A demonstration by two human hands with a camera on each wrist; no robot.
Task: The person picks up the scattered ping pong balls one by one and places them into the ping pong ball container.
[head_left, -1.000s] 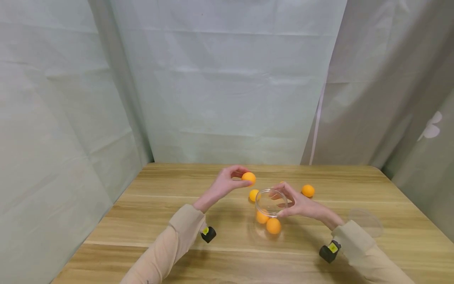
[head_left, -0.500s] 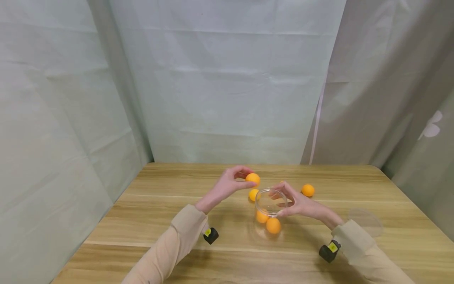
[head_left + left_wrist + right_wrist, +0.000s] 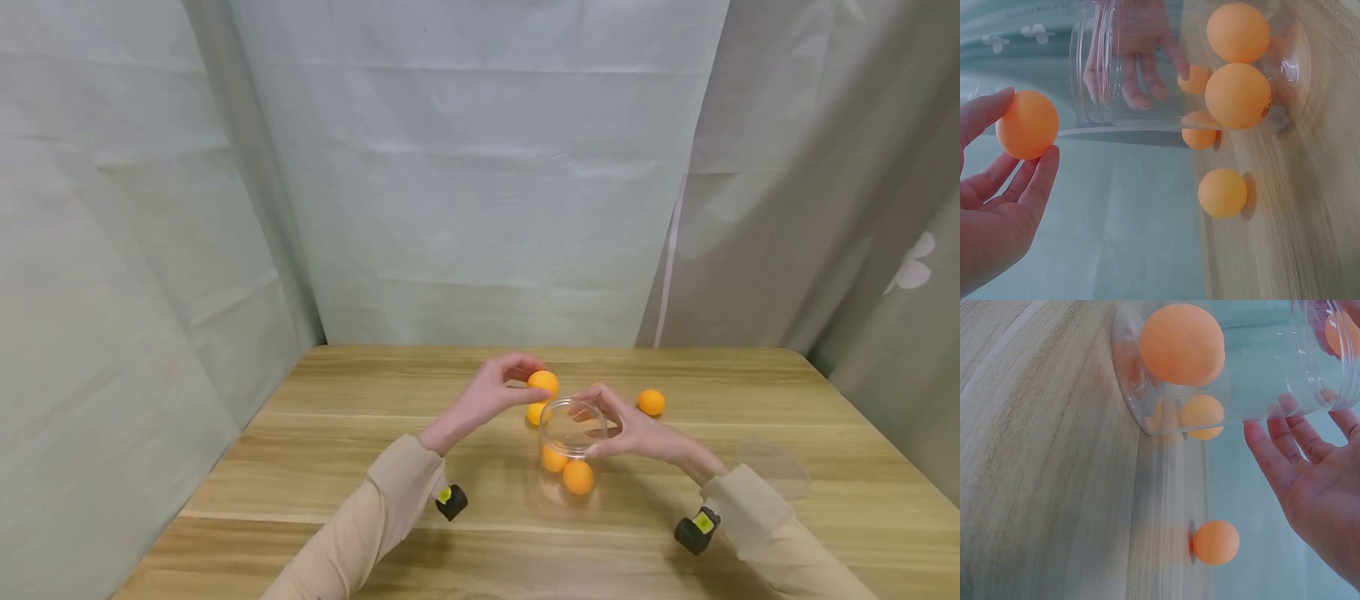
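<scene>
Since the earlier pictures the left hand [image 3: 491, 392] has carried its orange ball [image 3: 543, 383] rightward, so that it now sits just beside the rim of the clear jar [image 3: 572, 450]; the right hand [image 3: 626, 429] has stayed on the jar.

From the head camera, the left hand pinches the ball between thumb and fingertips, above the wooden table [image 3: 300, 467]. The right hand's curled fingers grip the jar near its mouth. Two balls lie inside the jar, another ball [image 3: 536, 412] rests on the table right behind it, and a far ball [image 3: 651, 402] lies apart to the right. A clear lid [image 3: 774, 469] lies near the right sleeve.

From the left wrist, the pinched ball [image 3: 1027, 124] is held by the fingertips [image 3: 1044, 172], close to the jar's mouth [image 3: 1094, 62]; the right hand's fingers show through the plastic.

From the right wrist, the fingers [image 3: 1285, 450] are pressed to the jar's wall [image 3: 1260, 369], with one ball [image 3: 1182, 344] inside and a loose ball [image 3: 1215, 542] on the table beyond.
</scene>
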